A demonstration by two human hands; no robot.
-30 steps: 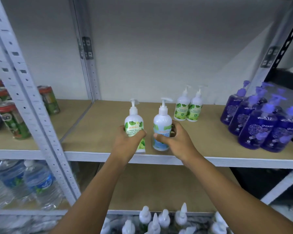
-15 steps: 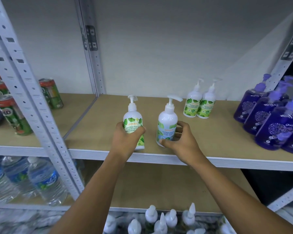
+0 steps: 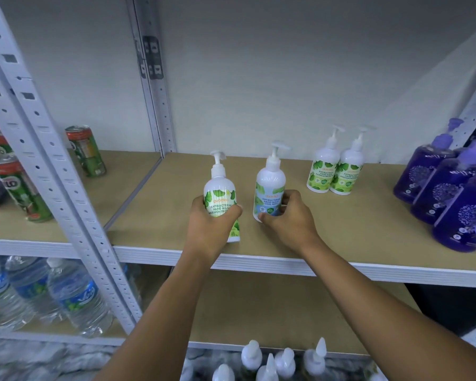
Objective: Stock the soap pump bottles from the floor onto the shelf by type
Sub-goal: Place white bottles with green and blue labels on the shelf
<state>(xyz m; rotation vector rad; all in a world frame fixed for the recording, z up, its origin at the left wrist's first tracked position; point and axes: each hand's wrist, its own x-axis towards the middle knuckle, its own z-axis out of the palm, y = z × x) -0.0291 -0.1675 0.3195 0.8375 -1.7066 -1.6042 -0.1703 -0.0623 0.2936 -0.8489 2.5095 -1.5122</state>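
— How are the arms set?
— Both forearms reach forward over the front lip of the shelf (image 3: 355, 235). The left hand (image 3: 208, 226) is clamped round the lower half of the green-leaf bottle (image 3: 220, 188), with the thumb across the label and the fingers curled behind.
— And the other?
— The right hand (image 3: 290, 220) grips the mint bottle (image 3: 270, 182) low down, thumb in front, fingers curled round its right side.
— Where are the two bottles?
— Near the board's front edge, apart from each other, the mint bottle at three o'clock from the green-leaf one. Whether the bases rest on the board I cannot tell, since the hands cover much of them.
— Their look?
— White bodies with white pumps. One label shows green leaves, the other is pale blue and reads "Cool Mint".
— Anything nearby?
— A touching pair of leaf-label bottles (image 3: 334, 171) stands at two o'clock from the right hand, and the purple bottles (image 3: 451, 193) stand at three o'clock. The floor bottles (image 3: 270, 364) are at six o'clock, below the shelf.
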